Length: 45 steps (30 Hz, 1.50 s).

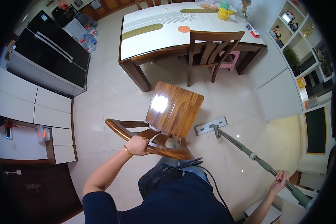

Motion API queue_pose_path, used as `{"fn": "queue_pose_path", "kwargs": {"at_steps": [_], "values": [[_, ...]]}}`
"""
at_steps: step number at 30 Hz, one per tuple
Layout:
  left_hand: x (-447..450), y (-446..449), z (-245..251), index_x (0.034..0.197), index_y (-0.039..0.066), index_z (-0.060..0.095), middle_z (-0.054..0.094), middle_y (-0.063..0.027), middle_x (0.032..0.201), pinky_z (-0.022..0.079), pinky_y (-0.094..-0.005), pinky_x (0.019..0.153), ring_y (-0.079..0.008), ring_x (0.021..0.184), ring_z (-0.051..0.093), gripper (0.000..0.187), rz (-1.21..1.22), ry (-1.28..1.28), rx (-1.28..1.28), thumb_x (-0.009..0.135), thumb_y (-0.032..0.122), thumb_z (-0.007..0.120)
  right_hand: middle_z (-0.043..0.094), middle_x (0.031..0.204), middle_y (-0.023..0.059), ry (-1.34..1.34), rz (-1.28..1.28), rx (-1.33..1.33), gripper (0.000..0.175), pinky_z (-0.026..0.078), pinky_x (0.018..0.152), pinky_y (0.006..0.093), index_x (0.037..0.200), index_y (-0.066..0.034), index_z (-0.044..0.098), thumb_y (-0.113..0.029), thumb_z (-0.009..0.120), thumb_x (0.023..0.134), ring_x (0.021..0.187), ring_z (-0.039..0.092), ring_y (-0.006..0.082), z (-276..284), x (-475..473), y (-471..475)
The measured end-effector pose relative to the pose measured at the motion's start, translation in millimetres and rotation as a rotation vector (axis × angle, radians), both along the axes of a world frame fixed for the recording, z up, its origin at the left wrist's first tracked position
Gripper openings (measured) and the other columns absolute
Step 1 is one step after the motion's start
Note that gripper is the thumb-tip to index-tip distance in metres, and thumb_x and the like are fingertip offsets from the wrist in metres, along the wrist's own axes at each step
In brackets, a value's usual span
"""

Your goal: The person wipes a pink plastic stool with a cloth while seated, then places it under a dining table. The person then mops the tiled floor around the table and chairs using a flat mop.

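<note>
A glossy wooden chair (175,107) stands in front of me with its backrest towards my body. My left hand (138,145) grips the top rail of that backrest, near its middle. Out to the right, my right hand (280,180) is closed around the pole of a flat mop (236,144). The mop's pole is metal with grey-green sleeves, and its flat head (211,126) rests on the tiled floor to the right of the chair seat. The pole's upper end runs towards the lower right rim of the picture.
A dining table (152,36) with a patterned white cover stands ahead, a second wooden chair (212,51) and a pink stool (230,60) at its near side. White cabinets (281,92) line the right. A black refrigerator (58,53) and water bottles (88,43) are at left.
</note>
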<state>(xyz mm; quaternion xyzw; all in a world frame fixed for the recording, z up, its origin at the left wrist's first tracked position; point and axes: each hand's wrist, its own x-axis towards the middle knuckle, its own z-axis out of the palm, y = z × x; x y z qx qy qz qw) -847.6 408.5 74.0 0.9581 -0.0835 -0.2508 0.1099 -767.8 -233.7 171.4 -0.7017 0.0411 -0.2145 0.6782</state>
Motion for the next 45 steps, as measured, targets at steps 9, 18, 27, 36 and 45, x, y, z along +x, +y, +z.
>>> {"fn": "queue_pose_path", "kwargs": {"at_steps": [9,18,27,36,45], "values": [[-4,-2,-5,0.076,0.004,0.062,0.064,-0.0149,0.072,0.052,-0.0418,0.066,-0.0331,0.071,0.064,0.04,0.024,-0.034,0.056,0.068,0.042,0.07,0.029,0.051,0.0,-0.05,0.014,0.047,0.034,0.036,0.059,0.027,0.061,-0.0108,0.032,-0.01,0.043,0.093,0.049,0.03,0.0102,-2,45,-21],[-1,-15,0,0.075,0.004,0.062,0.064,-0.0144,0.071,0.052,-0.0411,0.065,-0.0317,0.069,0.064,0.037,0.077,-0.13,0.089,0.068,0.04,0.071,0.029,0.051,-0.0003,-0.038,0.05,0.057,0.034,0.036,0.058,0.0264,0.061,-0.0105,0.033,-0.01,0.043,0.093,0.049,0.03,0.0098,6,71,-18],[37,-7,-10,0.067,0.005,0.06,0.062,-0.0129,0.06,0.051,-0.0394,0.057,-0.0301,0.058,0.062,0.035,0.157,-0.268,0.054,0.067,0.038,0.071,0.029,0.052,-0.0007,-0.032,0.035,0.046,0.034,0.035,0.058,0.0266,0.06,-0.0104,0.034,-0.01,0.043,0.093,0.048,0.03,0.0094,16,89,0],[80,2,-20,0.1,0.013,0.068,0.062,-0.0109,0.063,0.052,-0.0374,0.056,-0.0282,0.058,0.063,0.043,0.208,-0.47,-0.021,0.07,0.043,0.072,0.03,0.052,-0.0013,-0.047,-0.015,0.037,0.034,0.035,0.056,0.0259,0.061,-0.0101,0.036,-0.011,0.042,0.094,0.047,0.029,0.0084,19,99,13],[116,5,-20,0.084,0.005,0.066,0.06,-0.014,0.057,0.051,-0.0377,0.051,-0.0295,0.053,0.062,0.046,0.243,-0.521,0.003,0.07,0.049,0.07,0.029,0.052,-0.0005,-0.038,-0.081,0.045,0.033,0.036,0.058,0.0271,0.062,-0.0103,0.035,-0.011,0.044,0.093,0.048,0.03,0.0091,15,91,8]]}}
